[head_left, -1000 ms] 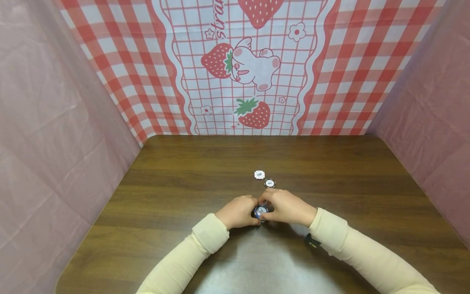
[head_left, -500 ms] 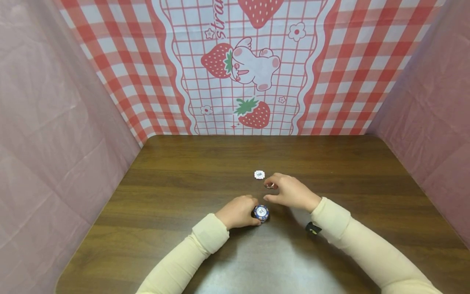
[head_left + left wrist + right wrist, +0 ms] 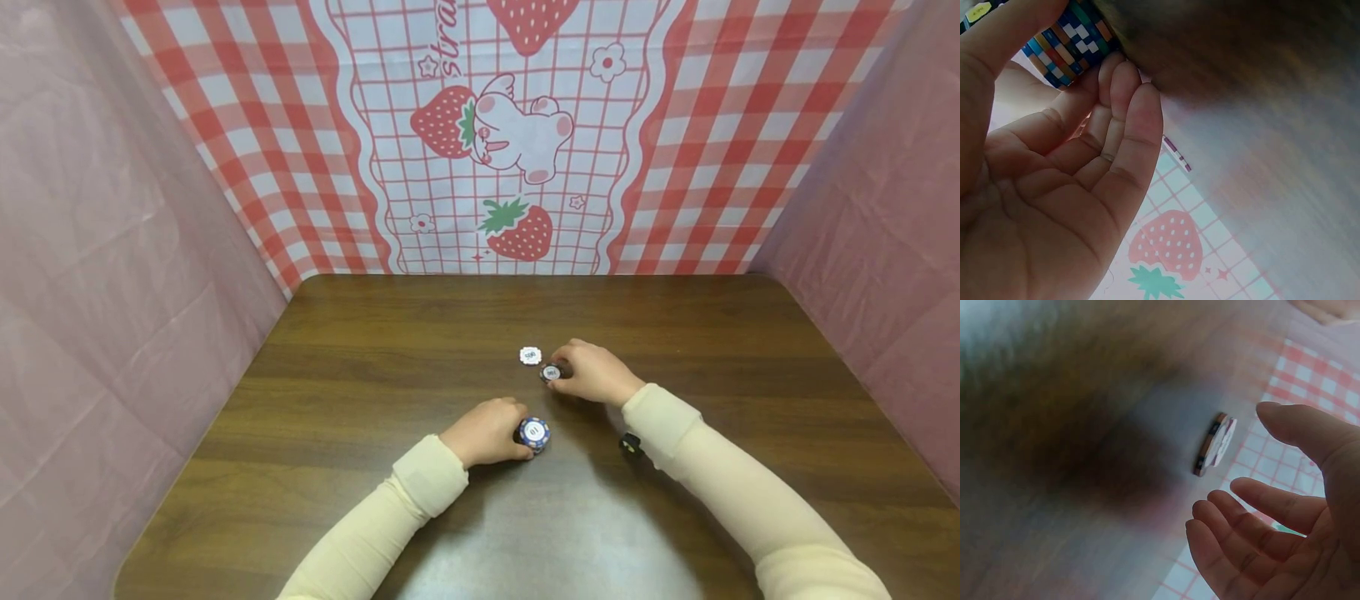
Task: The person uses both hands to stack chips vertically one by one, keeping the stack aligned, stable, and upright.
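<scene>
My left hand (image 3: 486, 433) holds a stack of poker chips (image 3: 535, 432) upright on the table, a blue chip marked 10 on top. In the left wrist view the stack's multicoloured edges (image 3: 1075, 47) show between thumb and fingers. Farther back, my right hand (image 3: 600, 372) is at a black poker chip (image 3: 551, 373) that lies flat, thumb and fingers spread around it. The right wrist view shows a gap between those fingers (image 3: 1204, 534) and the chip's dark edge (image 3: 1210, 444). Just left of it lies a white poker chip (image 3: 530, 356) marked 500.
The brown wooden table (image 3: 375, 333) has rounded far corners. Behind it hangs a red-and-white checked cloth (image 3: 697, 167) with strawberries. Pink curtains (image 3: 97, 250) stand at both sides. A small black device (image 3: 631, 445) sits under the right wrist.
My right hand has left the chip stack and moved back to the black chip. The left hand stays at the stack, and the white chip has not moved.
</scene>
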{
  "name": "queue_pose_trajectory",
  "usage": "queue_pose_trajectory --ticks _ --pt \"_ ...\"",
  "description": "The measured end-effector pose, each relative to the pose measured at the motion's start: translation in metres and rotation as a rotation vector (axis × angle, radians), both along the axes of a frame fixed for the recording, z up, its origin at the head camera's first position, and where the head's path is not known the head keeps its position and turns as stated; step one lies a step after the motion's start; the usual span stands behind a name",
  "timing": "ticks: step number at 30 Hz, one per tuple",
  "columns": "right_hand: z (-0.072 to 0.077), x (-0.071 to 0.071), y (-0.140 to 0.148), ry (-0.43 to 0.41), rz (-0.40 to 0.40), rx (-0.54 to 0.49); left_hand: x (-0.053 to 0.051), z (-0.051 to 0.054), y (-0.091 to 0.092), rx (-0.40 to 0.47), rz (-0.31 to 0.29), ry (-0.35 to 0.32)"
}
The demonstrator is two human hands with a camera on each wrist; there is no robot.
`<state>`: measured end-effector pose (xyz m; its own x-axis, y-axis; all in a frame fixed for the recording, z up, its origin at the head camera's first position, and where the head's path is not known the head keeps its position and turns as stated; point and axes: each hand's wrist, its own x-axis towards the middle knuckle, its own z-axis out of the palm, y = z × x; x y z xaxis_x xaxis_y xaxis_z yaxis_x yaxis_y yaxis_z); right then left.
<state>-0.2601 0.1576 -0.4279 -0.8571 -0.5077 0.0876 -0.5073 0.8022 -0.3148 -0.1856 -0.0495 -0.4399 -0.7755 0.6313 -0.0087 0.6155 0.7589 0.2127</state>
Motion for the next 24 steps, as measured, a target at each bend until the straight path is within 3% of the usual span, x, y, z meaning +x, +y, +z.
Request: queue_pose_trajectory --ticks 13,24 --pt "-0.006 -0.016 -0.005 -0.032 -0.027 0.117 0.000 0.000 -0.001 -0.006 -0.002 0.002" --pt "-0.002 -0.015 -0.011 -0.023 -0.005 0.159 0.001 0.001 0.000 -0.009 -0.006 0.009"
